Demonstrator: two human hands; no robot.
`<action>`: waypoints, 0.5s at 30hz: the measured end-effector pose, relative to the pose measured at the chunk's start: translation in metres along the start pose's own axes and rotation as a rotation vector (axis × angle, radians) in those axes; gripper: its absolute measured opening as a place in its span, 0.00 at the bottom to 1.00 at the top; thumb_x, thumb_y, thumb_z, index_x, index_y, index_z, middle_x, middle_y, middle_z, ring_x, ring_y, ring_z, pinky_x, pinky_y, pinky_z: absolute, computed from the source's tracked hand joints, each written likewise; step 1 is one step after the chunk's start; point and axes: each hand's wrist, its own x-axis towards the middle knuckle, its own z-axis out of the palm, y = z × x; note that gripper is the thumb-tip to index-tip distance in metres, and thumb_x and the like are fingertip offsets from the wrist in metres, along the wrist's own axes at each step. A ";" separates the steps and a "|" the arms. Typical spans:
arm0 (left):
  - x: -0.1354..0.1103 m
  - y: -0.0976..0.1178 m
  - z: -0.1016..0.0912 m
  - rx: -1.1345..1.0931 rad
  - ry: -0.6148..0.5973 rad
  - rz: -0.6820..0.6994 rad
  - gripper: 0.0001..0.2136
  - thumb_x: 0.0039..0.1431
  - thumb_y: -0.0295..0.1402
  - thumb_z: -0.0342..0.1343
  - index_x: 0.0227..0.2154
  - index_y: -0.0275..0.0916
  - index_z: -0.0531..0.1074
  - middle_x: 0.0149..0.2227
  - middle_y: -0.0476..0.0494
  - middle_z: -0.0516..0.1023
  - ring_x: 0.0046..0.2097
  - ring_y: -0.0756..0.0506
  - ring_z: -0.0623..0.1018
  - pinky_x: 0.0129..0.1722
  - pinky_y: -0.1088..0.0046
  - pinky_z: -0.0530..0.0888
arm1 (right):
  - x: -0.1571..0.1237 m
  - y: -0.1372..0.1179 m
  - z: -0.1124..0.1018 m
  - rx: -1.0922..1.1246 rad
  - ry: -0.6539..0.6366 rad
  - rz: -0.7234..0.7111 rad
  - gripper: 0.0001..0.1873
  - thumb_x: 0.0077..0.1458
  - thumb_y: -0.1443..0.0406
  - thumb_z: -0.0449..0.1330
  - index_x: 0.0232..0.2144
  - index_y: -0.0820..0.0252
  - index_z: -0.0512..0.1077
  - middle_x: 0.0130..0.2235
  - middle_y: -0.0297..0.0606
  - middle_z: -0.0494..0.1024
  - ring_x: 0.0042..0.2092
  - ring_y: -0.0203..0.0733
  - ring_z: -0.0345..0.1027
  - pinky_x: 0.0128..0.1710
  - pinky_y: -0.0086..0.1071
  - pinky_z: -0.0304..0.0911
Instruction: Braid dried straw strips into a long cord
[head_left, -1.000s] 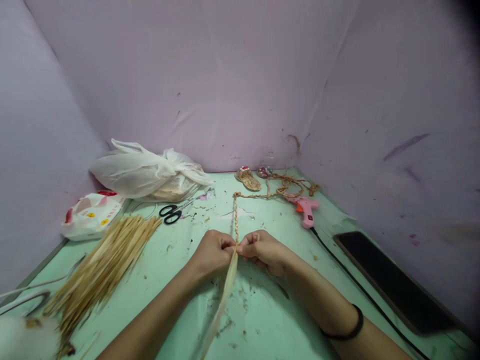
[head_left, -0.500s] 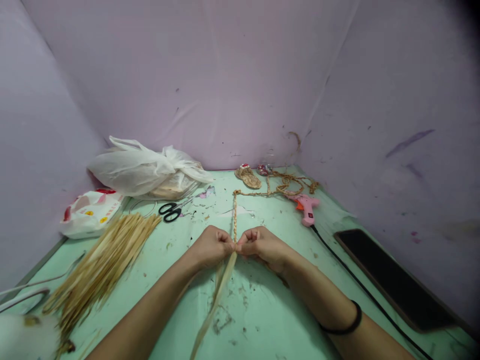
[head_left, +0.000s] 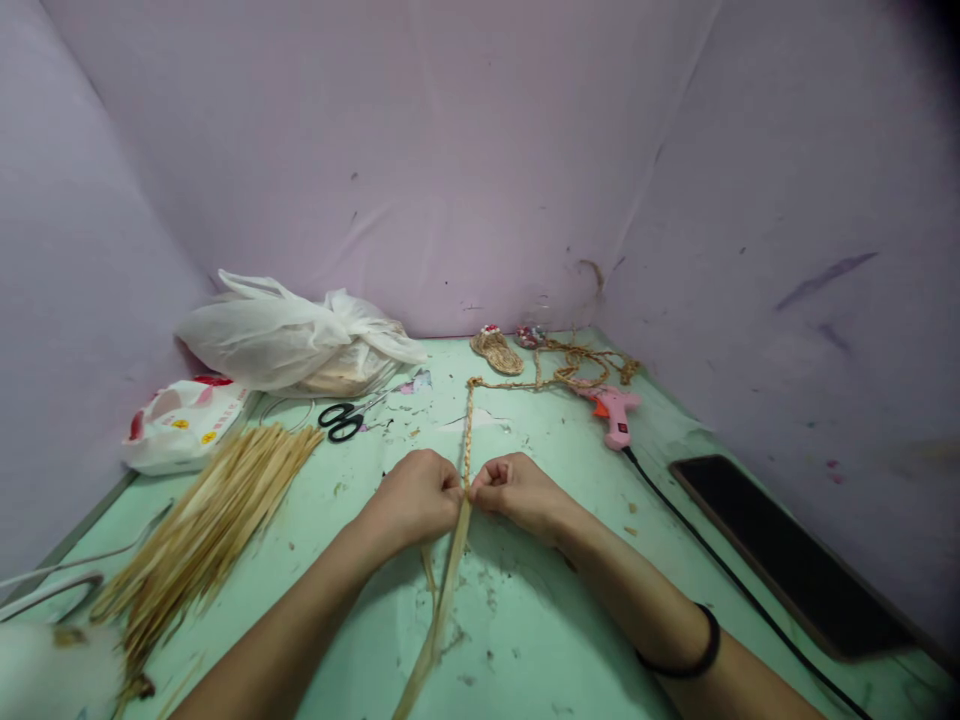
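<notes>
My left hand (head_left: 415,497) and my right hand (head_left: 516,492) meet at the middle of the green table (head_left: 525,640), both closed in a pinch on pale straw strands (head_left: 442,600). The loose strands trail toward me from the pinch. A finished straw braid (head_left: 468,430) runs away from my fingers to the back of the table, where it joins a tangle of braided cord (head_left: 574,370). A black band sits on my right wrist.
A bundle of straw strips (head_left: 202,530) lies at the left. Behind it are black scissors (head_left: 341,420), a white plastic bag (head_left: 292,340) and a red-and-white packet (head_left: 180,425). A pink glue gun (head_left: 615,412) with a black cord, a small woven sandal (head_left: 495,352) and a dark phone (head_left: 787,555) lie right.
Both hands have shifted slightly away from me along the braid. The loose strands below the pinch have swung a little.
</notes>
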 end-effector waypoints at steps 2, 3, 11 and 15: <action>-0.005 0.007 -0.001 0.051 0.044 -0.082 0.08 0.41 0.30 0.49 0.12 0.36 0.63 0.14 0.52 0.56 0.20 0.54 0.57 0.21 0.77 0.52 | 0.000 0.000 0.002 0.007 0.004 -0.008 0.02 0.34 0.71 0.56 0.16 0.64 0.65 0.13 0.26 0.61 0.16 0.25 0.47 0.16 0.23 0.42; -0.008 0.011 0.000 0.063 0.065 -0.113 0.08 0.42 0.30 0.49 0.13 0.36 0.64 0.15 0.51 0.58 0.21 0.53 0.59 0.21 0.77 0.53 | -0.001 0.000 0.002 0.029 0.002 -0.004 0.02 0.34 0.71 0.56 0.16 0.64 0.65 0.13 0.27 0.62 0.16 0.25 0.47 0.15 0.23 0.42; -0.040 0.049 0.033 0.355 0.169 -0.087 0.13 0.47 0.23 0.44 0.32 0.33 0.72 0.25 0.35 0.72 0.28 0.41 0.72 0.27 0.70 0.61 | -0.005 -0.002 0.002 0.268 -0.019 0.100 0.05 0.30 0.74 0.52 0.16 0.64 0.65 0.12 0.26 0.61 0.14 0.24 0.44 0.14 0.23 0.36; -0.045 0.051 0.054 0.439 0.139 -0.044 0.19 0.50 0.19 0.38 0.41 0.30 0.70 0.31 0.29 0.73 0.30 0.41 0.74 0.26 0.71 0.63 | -0.008 -0.001 0.005 0.326 -0.006 0.127 0.03 0.31 0.72 0.54 0.17 0.63 0.65 0.14 0.28 0.64 0.15 0.25 0.47 0.15 0.23 0.40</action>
